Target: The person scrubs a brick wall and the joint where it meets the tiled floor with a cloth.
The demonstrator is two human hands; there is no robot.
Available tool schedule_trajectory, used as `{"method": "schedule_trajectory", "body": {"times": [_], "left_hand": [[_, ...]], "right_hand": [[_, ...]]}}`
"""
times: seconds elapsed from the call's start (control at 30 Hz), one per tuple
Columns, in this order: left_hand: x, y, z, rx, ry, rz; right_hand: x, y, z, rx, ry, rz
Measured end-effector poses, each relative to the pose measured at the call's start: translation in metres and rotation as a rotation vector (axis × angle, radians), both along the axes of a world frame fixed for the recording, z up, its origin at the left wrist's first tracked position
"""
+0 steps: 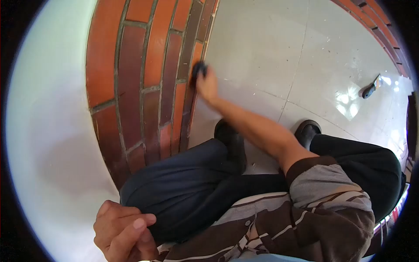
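My right hand (pixel 207 88) is stretched forward, closed around a small black object (pixel 200 70) whose kind I cannot tell. That object is up against the lower edge of the brick wall (pixel 150 52), where the wall meets the tiled floor (pixel 262 48). Some blur softens the hand and the object. Close to my body, my left hand (pixel 124 231) is raised over my bent knee. Its fingers are curled in with the fingertips together, and nothing shows in them.
On the floor to the right lies a putty knife (pixel 372 87) with a dark handle. My dark shoes (pixel 307 131) stand on the tiles, knees spread wide. A smooth white wall (pixel 48 113) rises at the left, and more brickwork (pixel 375 26) borders the floor at upper right. Small specks dot the tiles.
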State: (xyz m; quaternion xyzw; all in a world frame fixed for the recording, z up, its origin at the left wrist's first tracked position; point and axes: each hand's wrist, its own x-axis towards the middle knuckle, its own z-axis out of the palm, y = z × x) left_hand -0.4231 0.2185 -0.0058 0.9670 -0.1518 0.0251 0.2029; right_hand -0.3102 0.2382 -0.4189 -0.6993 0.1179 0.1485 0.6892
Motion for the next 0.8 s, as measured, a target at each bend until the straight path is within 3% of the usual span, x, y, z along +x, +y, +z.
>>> {"method": "schedule_trajectory", "body": {"times": [0.07, 0.13, 0.23, 0.4, 0.43, 0.47, 0.6, 0.67, 0.73, 0.8], "left_hand": [[-0.009, 0.003, 0.001, -0.007, -0.021, 0.01], [-0.017, 0.006, 0.001, -0.016, -0.043, 0.022], [-0.018, 0.006, 0.003, 0.018, -0.028, 0.057], [-0.012, 0.01, 0.0, -0.042, -0.014, 0.003], [-0.011, 0.011, 0.0, -0.046, -0.007, -0.011], [-0.012, 0.013, 0.001, -0.042, 0.003, -0.006], [-0.027, 0.024, 0.006, -0.044, 0.024, 0.037], [-0.036, 0.025, 0.007, -0.055, 0.026, 0.057], [-0.039, 0.024, 0.011, -0.057, 0.039, 0.057], [-0.042, 0.024, 0.004, -0.048, -0.027, 0.051]], "right_hand": [[0.073, -0.012, -0.007, -0.003, -0.115, -0.016], [0.107, -0.01, -0.01, -0.003, -0.045, -0.085], [0.049, -0.005, 0.013, -0.064, -0.008, -0.019], [-0.166, 0.017, 0.009, 0.019, 0.231, 0.316], [-0.179, 0.019, 0.012, 0.049, 0.331, 0.373], [-0.178, 0.023, 0.006, 0.062, 0.27, 0.289], [-0.067, 0.023, -0.002, -0.015, 0.131, 0.08], [0.025, 0.01, -0.008, -0.077, -0.109, -0.053], [0.109, 0.001, -0.025, -0.147, -0.165, 0.0], [0.139, -0.007, -0.015, -0.162, -0.185, -0.059]]}}
